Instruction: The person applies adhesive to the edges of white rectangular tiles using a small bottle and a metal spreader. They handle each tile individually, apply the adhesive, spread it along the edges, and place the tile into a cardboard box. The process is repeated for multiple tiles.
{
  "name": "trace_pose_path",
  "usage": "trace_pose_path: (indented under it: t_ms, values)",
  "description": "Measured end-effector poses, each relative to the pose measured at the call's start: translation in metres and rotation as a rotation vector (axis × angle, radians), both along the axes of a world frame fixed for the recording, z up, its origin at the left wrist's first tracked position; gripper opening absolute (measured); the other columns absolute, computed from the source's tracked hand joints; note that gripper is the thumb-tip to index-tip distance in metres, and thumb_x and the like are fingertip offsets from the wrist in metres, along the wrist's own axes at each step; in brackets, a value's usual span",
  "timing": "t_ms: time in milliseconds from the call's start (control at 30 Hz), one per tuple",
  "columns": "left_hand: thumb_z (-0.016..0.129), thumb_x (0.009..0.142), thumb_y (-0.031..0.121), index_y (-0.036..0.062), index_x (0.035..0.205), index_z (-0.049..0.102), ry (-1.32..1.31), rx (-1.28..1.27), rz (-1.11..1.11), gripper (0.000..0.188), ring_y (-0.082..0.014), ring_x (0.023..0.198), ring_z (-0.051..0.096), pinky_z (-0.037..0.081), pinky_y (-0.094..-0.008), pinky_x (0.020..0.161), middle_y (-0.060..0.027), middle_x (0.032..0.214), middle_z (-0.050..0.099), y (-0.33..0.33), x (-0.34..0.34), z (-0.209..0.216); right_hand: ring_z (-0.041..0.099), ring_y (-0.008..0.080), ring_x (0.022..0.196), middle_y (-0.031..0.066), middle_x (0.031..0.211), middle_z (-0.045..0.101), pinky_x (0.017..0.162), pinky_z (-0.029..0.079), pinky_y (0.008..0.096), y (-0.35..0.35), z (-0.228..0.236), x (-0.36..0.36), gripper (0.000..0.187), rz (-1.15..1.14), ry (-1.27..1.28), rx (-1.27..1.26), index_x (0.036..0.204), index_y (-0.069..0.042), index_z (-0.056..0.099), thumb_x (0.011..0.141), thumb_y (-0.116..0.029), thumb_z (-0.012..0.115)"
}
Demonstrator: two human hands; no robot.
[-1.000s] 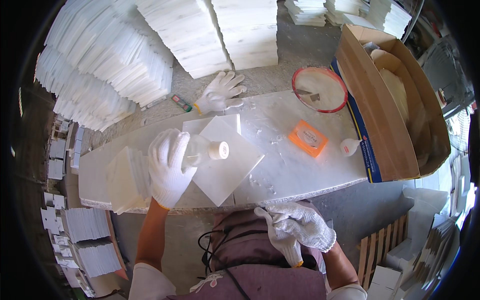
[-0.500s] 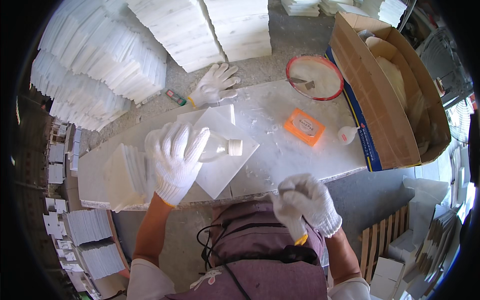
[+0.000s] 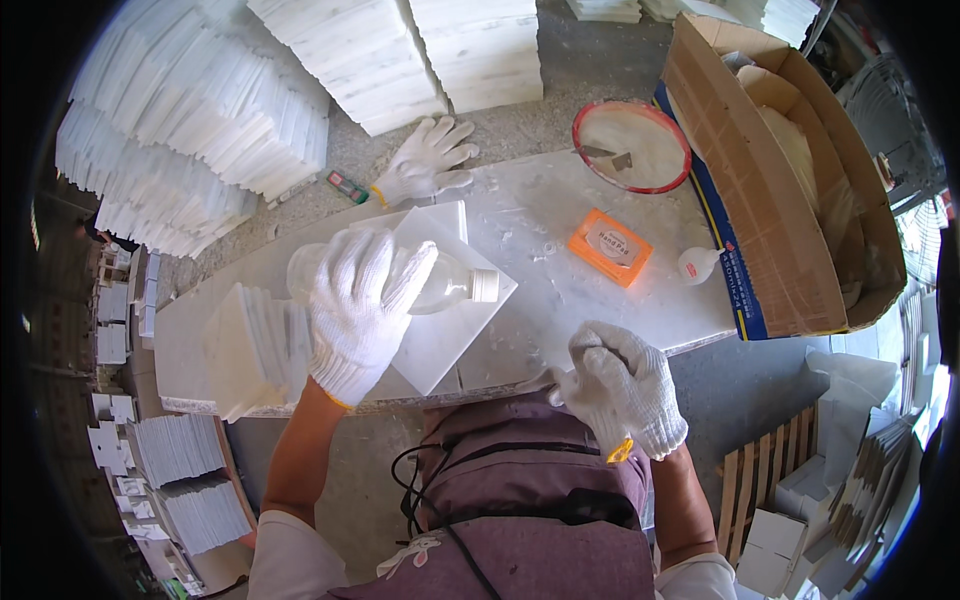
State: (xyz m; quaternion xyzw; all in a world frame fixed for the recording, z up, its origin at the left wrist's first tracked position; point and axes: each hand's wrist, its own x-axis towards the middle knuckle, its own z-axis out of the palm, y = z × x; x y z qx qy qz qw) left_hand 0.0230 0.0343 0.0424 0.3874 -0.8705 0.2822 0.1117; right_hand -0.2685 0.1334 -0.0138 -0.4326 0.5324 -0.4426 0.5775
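Observation:
My left hand [image 3: 358, 315], in a white knit glove, is wrapped round a clear plastic bottle [image 3: 445, 290] with a white cap. The bottle lies on its side above a white square tile [image 3: 432, 350], its capped end pointing right; whether it touches the tile I cannot tell. At the table's front edge, my gloved right hand [image 3: 648, 395] is closed on a bunched white knit glove [image 3: 592, 408] with a yellow cuff edge. Another loose white glove [image 3: 425, 163] lies at the table's far edge. Leaning tiles [image 3: 250, 350] stand left of my left hand.
An orange box [image 3: 610, 247] and a small white squeeze bottle [image 3: 697, 265] sit on the table [image 3: 520, 345]. Behind them is a red-rimmed round tub [image 3: 684, 180] of whitish material with metal blades. A large cardboard carton [image 3: 750, 190] stands right; tall white tile stacks [image 3: 200, 110] rise at far left.
My left hand and the bottle have shifted slightly to the right. My right hand has risen a little with the bunched glove, still closed on it.

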Motion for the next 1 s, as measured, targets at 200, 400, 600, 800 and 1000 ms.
trace_pose_path:
  t_ms: [200, 400, 600, 800, 1000]
  values:
    - [0.076, 0.065, 0.015, 0.0209, 0.125, 0.064, 0.008, -0.006, -0.015, 0.061, -0.0336, 0.116, 0.054, 0.042, -0.0524, 0.100, -0.0101, 0.118, 0.056, 0.000, -0.002, -0.002, 0.056, 0.0114, 0.083, 0.0050, 0.093, 0.064, 0.078, 0.048, 0.0268, -0.012, 0.007, 0.002, 0.027, 0.016, 0.056, -0.070, 0.114, 0.002, 0.063, 0.091, -0.008, 0.053]
    - [0.070, 0.070, 0.011, 0.0248, 0.124, 0.065, 0.018, 0.022, 0.012, 0.056, -0.0311, 0.111, 0.055, 0.046, -0.0499, 0.097, -0.0086, 0.116, 0.055, -0.003, -0.005, -0.001, 0.056, 0.0102, 0.085, 0.0046, 0.094, 0.064, 0.078, 0.048, 0.0264, -0.019, 0.005, -0.001, 0.030, 0.075, 0.009, 0.003, 0.119, 0.003, 0.062, 0.092, -0.008, 0.053]
    - [0.070, 0.069, 0.010, 0.0255, 0.125, 0.064, 0.022, 0.016, -0.013, 0.058, -0.0305, 0.111, 0.055, 0.046, -0.0494, 0.097, -0.0075, 0.116, 0.055, -0.005, -0.002, -0.001, 0.052, 0.0092, 0.082, 0.0025, 0.090, 0.059, 0.076, 0.046, 0.0255, -0.020, 0.008, 0.004, 0.027, 0.018, -0.031, 0.014, 0.113, 0.003, 0.061, 0.092, -0.011, 0.052]
    - [0.077, 0.063, 0.017, 0.0214, 0.127, 0.063, 0.064, 0.043, 0.065, 0.065, -0.0304, 0.118, 0.053, 0.040, -0.0497, 0.102, -0.0084, 0.122, 0.056, -0.005, 0.001, 0.000, 0.055, 0.0099, 0.082, 0.0040, 0.090, 0.062, 0.077, 0.048, 0.0257, -0.027, 0.009, -0.001, 0.031, 0.074, 0.014, -0.003, 0.119, 0.003, 0.062, 0.091, -0.007, 0.053]
    - [0.083, 0.058, 0.011, 0.0193, 0.134, 0.057, 0.593, 0.306, 0.184, 0.080, -0.0335, 0.114, 0.055, 0.043, -0.0455, 0.101, -0.0103, 0.121, 0.057, -0.013, 0.026, -0.001, 0.061, 0.0124, 0.088, 0.0076, 0.098, 0.066, 0.082, 0.050, 0.0281, -0.023, 0.009, 0.001, 0.033, -0.024, 0.190, -0.034, 0.120, 0.004, 0.061, 0.090, -0.007, 0.056]
